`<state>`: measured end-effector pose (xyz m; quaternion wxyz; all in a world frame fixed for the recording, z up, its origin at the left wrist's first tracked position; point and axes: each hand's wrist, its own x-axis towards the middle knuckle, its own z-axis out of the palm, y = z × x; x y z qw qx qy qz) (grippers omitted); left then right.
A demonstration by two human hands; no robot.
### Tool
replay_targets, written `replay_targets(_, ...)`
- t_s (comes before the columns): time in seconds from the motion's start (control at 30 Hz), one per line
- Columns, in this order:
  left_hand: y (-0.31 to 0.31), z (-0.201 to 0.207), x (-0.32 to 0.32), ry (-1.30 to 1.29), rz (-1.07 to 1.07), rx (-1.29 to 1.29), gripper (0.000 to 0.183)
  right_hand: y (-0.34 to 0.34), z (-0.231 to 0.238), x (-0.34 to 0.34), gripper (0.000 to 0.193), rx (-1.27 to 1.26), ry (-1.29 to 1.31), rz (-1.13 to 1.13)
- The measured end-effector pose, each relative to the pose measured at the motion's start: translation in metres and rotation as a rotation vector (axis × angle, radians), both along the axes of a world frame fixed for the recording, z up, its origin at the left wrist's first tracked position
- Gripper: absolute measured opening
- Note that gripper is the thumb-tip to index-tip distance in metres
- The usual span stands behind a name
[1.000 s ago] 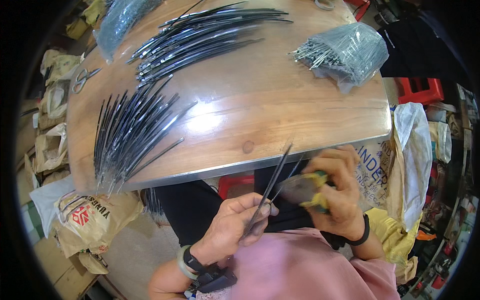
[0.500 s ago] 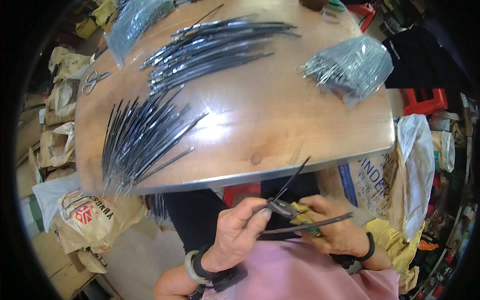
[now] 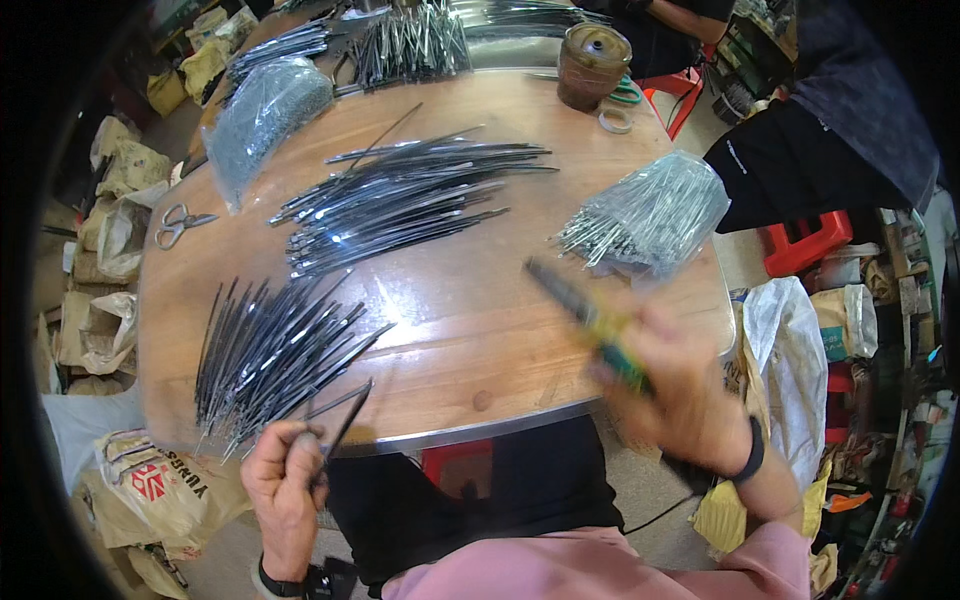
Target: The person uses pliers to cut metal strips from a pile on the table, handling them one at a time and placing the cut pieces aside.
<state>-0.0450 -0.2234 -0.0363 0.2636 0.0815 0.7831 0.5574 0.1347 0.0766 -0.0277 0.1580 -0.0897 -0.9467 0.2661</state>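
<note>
My left hand [image 3: 285, 485], at the table's near edge, pinches a thin black strip [image 3: 348, 424] between thumb and fingers, its free end pointing up and right. Just beyond it lies a fanned pile of black strips with thin wire ends [image 3: 280, 355]. In my right hand [image 3: 690, 395], blurred by motion, is a pair of pliers [image 3: 588, 315] with yellow and green handles. Its dark jaws point up and left over the table; whether they are apart is too blurred to tell. A second bundle of black strips [image 3: 400, 205] lies further back.
The wooden table [image 3: 450, 375] also bears a plastic bag of metal wires [image 3: 650, 215], a bag of small grey pieces [image 3: 265, 120], scissors [image 3: 180, 225], a brown pot [image 3: 592, 65] and a tape roll [image 3: 614, 121]. A person's dark-clothed leg [image 3: 790, 165] and a red stool [image 3: 808, 242] are at right.
My hands have parted: the left moved left with a strip, the right moved right and up with the pliers. The head view has shifted, showing more of the table's far side.
</note>
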Motion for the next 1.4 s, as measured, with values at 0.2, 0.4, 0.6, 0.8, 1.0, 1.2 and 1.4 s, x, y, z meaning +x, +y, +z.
replay_targets(0.2, 0.009, -0.015, -0.052, 1.139, -0.326, -0.36, 0.017, 0.059, -0.015, -0.03, 0.024, 0.597, 0.083, 0.014)
replay_targets(0.4, 0.04, 0.01, -0.076, 0.696, -0.273, -0.124, 0.02, 0.054, -0.008, -0.03, 0.025, 0.591, -0.008, 0.054)
replay_targets(0.6, 0.094, -0.013, -0.108, 1.045, -0.453, -0.164, 0.017, 0.064, -0.017, -0.025, 0.022, 0.509, 0.122, 0.024)
replay_targets(0.8, 0.114, -0.04, -0.135, 1.343, -0.737, -0.469, 0.016, 0.076, -0.033, -0.029, 0.017, 0.51, 0.274, 0.088)
replay_targets(1.0, 0.107, -0.027, -0.129, 1.166, -0.591, -0.372, 0.012, 0.061, -0.009, 0.006, 0.022, 0.181, 0.511, -0.053)
replay_targets(1.2, 0.095, 0.012, -0.109, 1.181, -0.538, -0.314, 0.013, 0.053, -0.003, 0.033, 0.028, 0.376, 0.39, -0.372)
replay_targets(1.4, 0.056, 0.002, -0.042, 0.337, -0.211, 0.041, 0.009, 0.013, -0.002, 0.078, 0.014, 0.334, 0.436, -0.591)
